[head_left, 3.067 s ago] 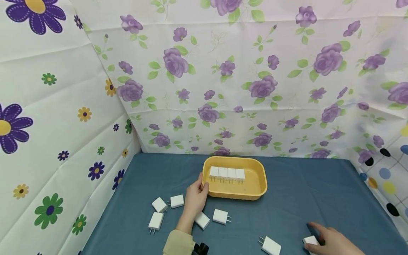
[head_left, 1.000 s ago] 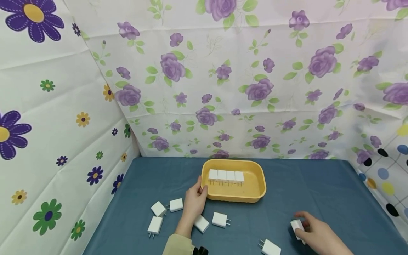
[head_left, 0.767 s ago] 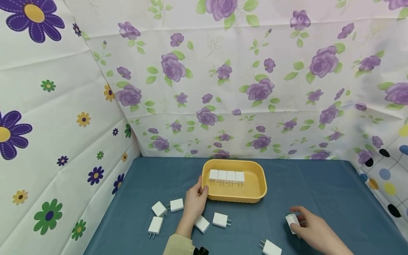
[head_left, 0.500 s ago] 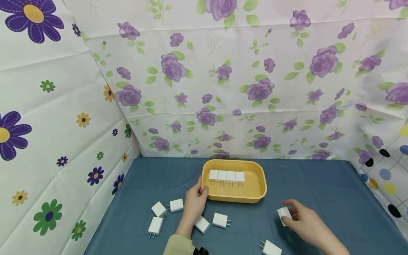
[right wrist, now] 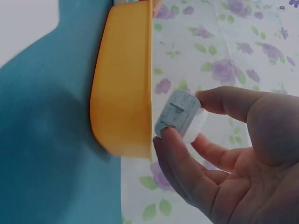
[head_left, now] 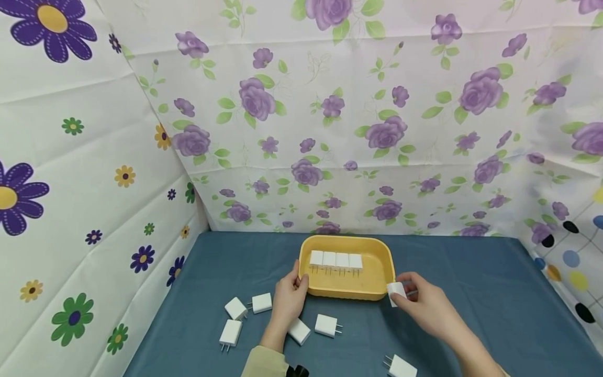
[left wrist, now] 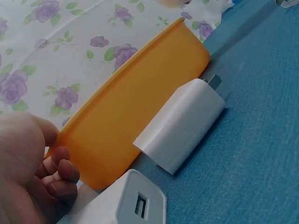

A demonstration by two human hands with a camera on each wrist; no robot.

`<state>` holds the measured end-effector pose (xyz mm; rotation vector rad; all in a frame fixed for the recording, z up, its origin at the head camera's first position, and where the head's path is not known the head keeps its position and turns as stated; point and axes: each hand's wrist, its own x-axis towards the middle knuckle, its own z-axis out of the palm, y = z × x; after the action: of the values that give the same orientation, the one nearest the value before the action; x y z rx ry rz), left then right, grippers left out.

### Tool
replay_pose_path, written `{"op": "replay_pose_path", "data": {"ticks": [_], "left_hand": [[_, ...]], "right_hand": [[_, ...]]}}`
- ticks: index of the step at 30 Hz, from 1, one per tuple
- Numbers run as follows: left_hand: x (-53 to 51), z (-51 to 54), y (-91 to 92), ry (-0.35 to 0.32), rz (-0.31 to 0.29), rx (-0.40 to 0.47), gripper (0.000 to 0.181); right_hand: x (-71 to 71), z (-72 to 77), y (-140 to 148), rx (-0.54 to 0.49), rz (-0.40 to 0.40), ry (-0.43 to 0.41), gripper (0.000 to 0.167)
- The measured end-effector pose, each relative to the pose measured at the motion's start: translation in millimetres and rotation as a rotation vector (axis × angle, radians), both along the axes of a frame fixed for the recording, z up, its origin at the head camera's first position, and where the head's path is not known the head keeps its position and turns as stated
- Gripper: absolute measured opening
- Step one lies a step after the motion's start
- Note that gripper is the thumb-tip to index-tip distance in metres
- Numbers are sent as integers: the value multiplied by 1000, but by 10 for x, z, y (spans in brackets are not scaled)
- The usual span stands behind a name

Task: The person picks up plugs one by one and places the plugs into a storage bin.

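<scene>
We see smooth, softly shining plastic on the tray (left wrist: pixel 133 100) and the chargers (left wrist: pixel 184 123), whose prongs (left wrist: pixel 214 82) look like metal. The tabletop (head_left: pixel 245 262) shows us matt, finely textured cloth, the backdrop (head_left: pixel 287 125) creased, faintly glossy sheeting, its material unclear to us.

Left hand (head_left: pixel 289 296) grips left side of yellow tray (head_left: pixel 377 262) on blue bench (head_left: pixel 188 314). Inside, I count four white plugs (head_left: pixel 342 259) in row, prongs toward me. Right hand (head_left: pixel 426 303) pinches fifth plug (head_left: pixel 397 293) at tray's near right corner; from here I can't tell if they touch. Loose plugs (head_left: pixel 231 332): three left of left wrist, one partly hidden by it, two farther right. Floral sheet (head_left: pixel 282 141) behind.
</scene>
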<state>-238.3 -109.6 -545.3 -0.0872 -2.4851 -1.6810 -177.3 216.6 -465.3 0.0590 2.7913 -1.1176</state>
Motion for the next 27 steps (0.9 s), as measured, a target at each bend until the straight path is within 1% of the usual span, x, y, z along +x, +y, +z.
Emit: {"op": "replay_pose_path", "data": {"ticks": [4, 6, 12, 16, 19, 21, 23, 27], "left_hand": [[-1, 0, 1, 1, -2, 5, 56], [0, 6, 2, 4, -6, 9, 55], [-12, 19, -6, 0, -5, 7, 54], [-28, 32, -14, 8, 14, -2, 44], [-29, 44, -14, 8, 11, -2, 45], [-17, 44, -13, 0, 6, 1, 51], [-5, 42, -10, -7, 4, 4, 53], [8, 29, -4, -6, 2, 5, 53]], "right_hand": [[-125, 3, -123, -9, 8, 63, 60], [-186, -7, -189, 1, 10, 95, 56], [-354, -43, -413, 74, 19, 165, 44], [-497, -72, -564, 120, 6, 202, 38], [-615, -118, -650, 148, -14, 188, 35], [-679, -153, -691, 158, -22, 165, 35], [-721, -183, -716, 162, -28, 138, 36], [-780, -217, -735, 194, -47, 142, 41]]}}
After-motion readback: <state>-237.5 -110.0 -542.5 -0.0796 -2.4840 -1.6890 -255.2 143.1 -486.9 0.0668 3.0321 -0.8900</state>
